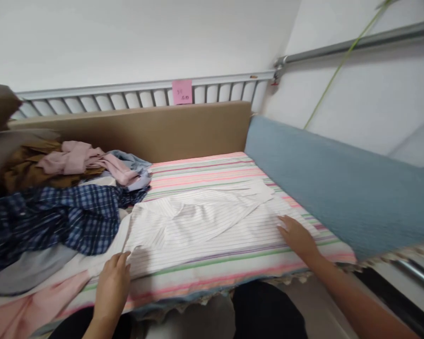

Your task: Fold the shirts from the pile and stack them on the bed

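Observation:
A white shirt with thin stripes lies lengthwise across a striped cloth, partly folded, with some wrinkles. At the near left edge of the shirt, my left hand has its fingers curled and pinched on the fabric. My right hand is at the shirt's right part, thumb and fingers closing on the fabric. A white sleeve reaches left beneath my left wrist area toward other clothes. The exact grip of both hands is slightly blurred.
To the left lie a blue plaid shirt, a grey garment, pink cloth and a heap with a pink garment. A brown board borders the back; a blue padded side stands right. A pink note hangs behind.

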`<state>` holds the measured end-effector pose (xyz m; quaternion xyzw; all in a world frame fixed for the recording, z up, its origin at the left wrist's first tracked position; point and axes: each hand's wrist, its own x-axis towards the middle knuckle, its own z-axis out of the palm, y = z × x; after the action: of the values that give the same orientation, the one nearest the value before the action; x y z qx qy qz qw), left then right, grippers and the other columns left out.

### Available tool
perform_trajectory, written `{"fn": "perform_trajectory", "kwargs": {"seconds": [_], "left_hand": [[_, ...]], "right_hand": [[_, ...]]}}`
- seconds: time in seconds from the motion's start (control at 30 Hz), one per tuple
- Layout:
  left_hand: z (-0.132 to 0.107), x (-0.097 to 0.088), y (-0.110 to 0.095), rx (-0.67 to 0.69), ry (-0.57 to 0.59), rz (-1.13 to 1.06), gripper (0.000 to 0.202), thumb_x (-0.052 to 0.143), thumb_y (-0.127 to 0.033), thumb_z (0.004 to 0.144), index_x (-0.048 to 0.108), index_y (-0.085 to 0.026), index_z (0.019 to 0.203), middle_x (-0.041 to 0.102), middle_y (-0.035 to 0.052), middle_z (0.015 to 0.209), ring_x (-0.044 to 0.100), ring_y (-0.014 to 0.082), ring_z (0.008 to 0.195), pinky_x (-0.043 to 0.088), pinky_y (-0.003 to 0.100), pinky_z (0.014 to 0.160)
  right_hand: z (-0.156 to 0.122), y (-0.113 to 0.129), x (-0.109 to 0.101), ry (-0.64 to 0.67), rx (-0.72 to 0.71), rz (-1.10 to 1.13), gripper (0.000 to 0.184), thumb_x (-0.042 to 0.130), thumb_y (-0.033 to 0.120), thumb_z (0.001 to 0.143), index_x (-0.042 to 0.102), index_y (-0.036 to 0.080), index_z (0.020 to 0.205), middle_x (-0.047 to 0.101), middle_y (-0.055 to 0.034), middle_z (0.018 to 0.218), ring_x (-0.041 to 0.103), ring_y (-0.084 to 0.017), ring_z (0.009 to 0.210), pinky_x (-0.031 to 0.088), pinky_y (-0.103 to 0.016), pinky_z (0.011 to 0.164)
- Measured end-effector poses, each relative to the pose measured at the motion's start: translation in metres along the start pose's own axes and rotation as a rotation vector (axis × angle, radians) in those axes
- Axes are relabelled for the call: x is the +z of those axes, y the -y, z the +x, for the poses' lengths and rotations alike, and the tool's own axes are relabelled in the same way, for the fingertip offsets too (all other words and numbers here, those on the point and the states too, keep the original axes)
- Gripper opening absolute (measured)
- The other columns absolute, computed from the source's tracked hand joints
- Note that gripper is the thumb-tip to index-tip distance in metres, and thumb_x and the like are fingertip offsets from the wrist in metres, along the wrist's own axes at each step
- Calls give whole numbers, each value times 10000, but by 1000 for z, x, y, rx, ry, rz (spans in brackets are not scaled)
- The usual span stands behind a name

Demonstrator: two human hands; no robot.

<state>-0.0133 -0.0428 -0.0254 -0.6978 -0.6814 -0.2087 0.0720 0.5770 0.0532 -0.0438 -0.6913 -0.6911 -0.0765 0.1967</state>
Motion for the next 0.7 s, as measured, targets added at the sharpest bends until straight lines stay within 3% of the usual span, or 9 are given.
{"fn": "perform_trajectory", "kwargs": {"seconds": [0.13, 0.2, 0.27, 0.37, 0.53, 0.6, 0.7], "left_hand": [[-7, 34, -8, 356, -30, -77, 308, 449, -327, 862, 594, -198, 1101, 642, 82, 1124, 580, 220, 1059, 454, 358, 930], [-18, 52, -13, 434, -45, -45, 378, 467, -382, 853, 577, -210, 1171, 614, 79, 1219, 545, 228, 1138, 429, 364, 961], [-30, 62, -18, 385, -79, 31, 453, 440, -412, 860, 524, -225, 1264, 536, 76, 1333, 458, 253, 1244, 352, 421, 1028], [-42, 61, -23, 303, -65, 125, 490, 402, -403, 878, 447, -260, 1345, 428, 50, 1428, 321, 267, 1343, 230, 480, 1085], [-42, 50, -30, 291, -24, 185, 501, 432, -407, 871, 426, -286, 1358, 393, 34, 1448, 289, 291, 1355, 217, 498, 1081], [-42, 50, -31, 284, -19, 189, 506, 442, -409, 868, 418, -296, 1360, 411, 38, 1438, 311, 306, 1342, 233, 508, 1068], [-42, 51, -31, 257, -1, 182, 506, 449, -409, 868, 415, -301, 1361, 472, 55, 1394, 382, 313, 1295, 250, 518, 1055]], "right_hand": [[24, 62, -17, 112, -143, -92, 497, 413, 114, 798, 529, 155, 1280, 483, -139, 1356, 456, -242, 1233, 363, -401, 1029], [36, 92, -19, 169, -166, -133, 557, 418, 67, 782, 498, 201, 1317, 410, -124, 1419, 416, -243, 1267, 340, -402, 1030], [47, 113, -19, 201, -179, -145, 535, 446, 109, 803, 492, 223, 1324, 387, -122, 1435, 391, -252, 1284, 314, -411, 1036], [61, 124, -16, 237, -224, -168, 481, 467, 178, 823, 521, 232, 1299, 416, -120, 1417, 376, -261, 1291, 266, -437, 1051], [82, 123, -17, 252, -192, -262, 431, 419, 53, 770, 686, 244, 1049, 573, -95, 1271, 475, -246, 1193, 265, -441, 1011], [98, 125, -28, 209, -166, -261, 395, 401, 65, 789, 704, 222, 989, 638, -110, 1157, 538, -248, 1092, 290, -433, 972], [132, 136, -62, 124, -154, -244, 389, 363, 108, 835, 672, 194, 1055, 654, -120, 1100, 557, -248, 1021, 317, -405, 919]]}}
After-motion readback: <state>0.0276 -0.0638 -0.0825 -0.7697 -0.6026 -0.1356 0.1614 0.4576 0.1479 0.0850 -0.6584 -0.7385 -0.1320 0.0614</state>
